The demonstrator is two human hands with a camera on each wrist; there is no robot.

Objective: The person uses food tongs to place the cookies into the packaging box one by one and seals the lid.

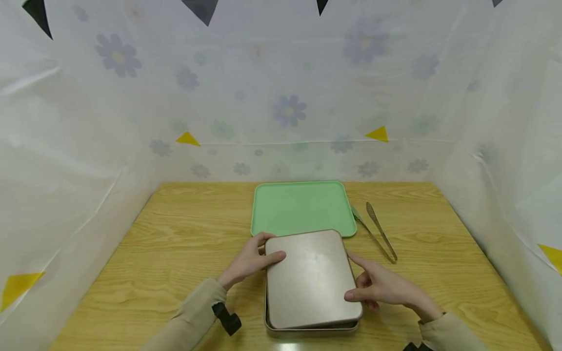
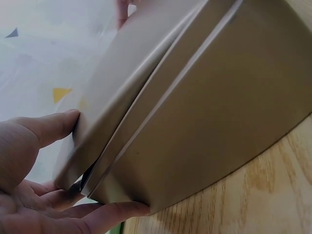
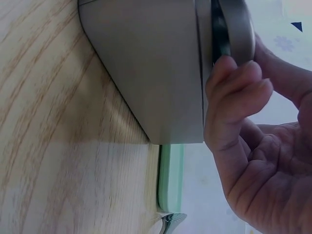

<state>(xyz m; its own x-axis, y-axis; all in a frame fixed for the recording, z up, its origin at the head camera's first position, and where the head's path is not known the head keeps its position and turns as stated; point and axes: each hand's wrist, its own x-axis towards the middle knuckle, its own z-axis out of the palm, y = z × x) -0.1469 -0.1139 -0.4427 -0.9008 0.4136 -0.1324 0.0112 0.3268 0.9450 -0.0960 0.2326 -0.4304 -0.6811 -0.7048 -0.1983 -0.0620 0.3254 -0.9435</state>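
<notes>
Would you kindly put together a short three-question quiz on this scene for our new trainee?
1. True or false: both hands grip the lid of the metal tin.
2. What lies right of the green tray? A) a spoon B) metal tongs C) a knife
3. Fill in: the lid sits slightly ______ over the tin, showing a gap.

Key
1. True: the left hand and right hand hold its opposite edges.
2. B, the metal tongs on the wooden table.
3. Raised.
</notes>
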